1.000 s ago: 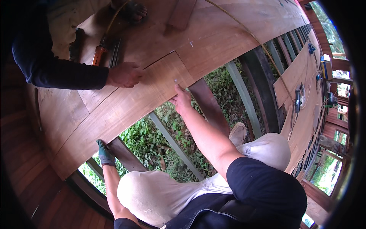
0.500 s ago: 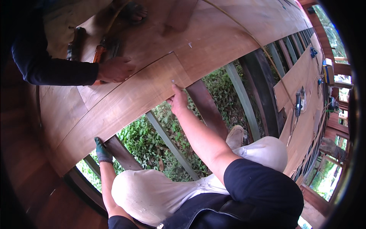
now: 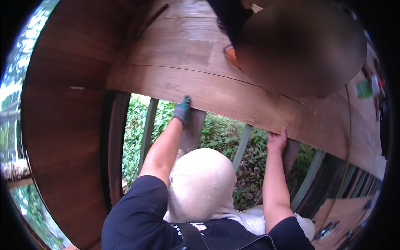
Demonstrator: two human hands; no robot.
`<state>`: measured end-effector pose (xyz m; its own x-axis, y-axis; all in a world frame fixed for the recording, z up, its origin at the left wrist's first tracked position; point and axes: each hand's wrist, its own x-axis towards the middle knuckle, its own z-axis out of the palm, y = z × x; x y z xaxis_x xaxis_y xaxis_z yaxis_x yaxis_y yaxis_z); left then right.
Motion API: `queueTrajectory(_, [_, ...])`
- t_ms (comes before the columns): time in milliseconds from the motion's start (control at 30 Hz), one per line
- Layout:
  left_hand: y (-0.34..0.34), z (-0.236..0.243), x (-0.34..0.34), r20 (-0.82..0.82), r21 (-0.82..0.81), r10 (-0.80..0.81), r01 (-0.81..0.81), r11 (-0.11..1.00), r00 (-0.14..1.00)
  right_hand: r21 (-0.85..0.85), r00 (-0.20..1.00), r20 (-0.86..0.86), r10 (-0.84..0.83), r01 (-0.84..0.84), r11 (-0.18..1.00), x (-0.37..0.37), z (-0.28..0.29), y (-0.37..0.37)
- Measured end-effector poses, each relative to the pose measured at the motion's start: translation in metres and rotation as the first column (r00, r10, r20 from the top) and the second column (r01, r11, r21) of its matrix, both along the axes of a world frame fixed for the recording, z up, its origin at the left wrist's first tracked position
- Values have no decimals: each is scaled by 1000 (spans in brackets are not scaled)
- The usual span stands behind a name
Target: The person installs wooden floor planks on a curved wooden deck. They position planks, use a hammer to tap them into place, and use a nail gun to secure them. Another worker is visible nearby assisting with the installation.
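Note:
A long brown floorboard [image 3: 225,98] lies along the near edge of the wooden floor [image 3: 187,48]. At its front edge my left hand [image 3: 182,110], in a green and grey glove, is closed on the board with the thumb on top. Farther right, my bare right hand [image 3: 277,141] grips the same edge, thumb up over the top and fingers tucked at the underside. A co-worker's dark sleeve [image 3: 228,16] comes in from the top, beside a partly visible orange tool [image 3: 231,56]. A large blurred patch hides most of that person and the floor behind.
Below the edge run brown joists [image 3: 195,129] and green bars [image 3: 242,146], with gaps over leafy ground. A dark wooden wall [image 3: 66,125] rises at left. A thin hose [image 3: 348,137] crosses the right side. Tools [image 3: 327,230] lie on boards at lower right.
My view has swung to the left, bringing in the wall. The co-worker has leaned closer over the floor. Both my hands stay on the floorboard's edge.

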<state>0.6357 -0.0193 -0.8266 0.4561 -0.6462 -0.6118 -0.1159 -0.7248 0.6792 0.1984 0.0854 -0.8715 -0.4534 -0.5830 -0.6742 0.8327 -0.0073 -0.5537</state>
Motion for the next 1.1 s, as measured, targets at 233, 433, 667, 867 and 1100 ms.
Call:
queueTrajectory(233, [4, -11, 17, -91, 36, 128, -126, 991, 988, 98, 997, -54, 54, -49, 994, 10, 29, -1])
queueTrajectory(433, [3, -5, 11, -116, -32, 46, -50, 998, 992, 109, 996, -70, 58, -50, 993, 2, 33, -3])
queueTrajectory(667, [3, -14, 36, -5, 60, 51, -50, 997, 999, 168, 996, -50, 74, -64, 984, 26, 35, -10])
queueTrajectory(867, [7, 37, 32, -128, 80, -94, 105, 991, 987, 548, 843, -250, 477, -282, 787, 51, 66, 10])
queueTrajectory(1100, [54, 21, 205, -240, 67, 297, -289, 955, 924, 637, -479, 84, 874, -649, -416, 150, 154, -66])
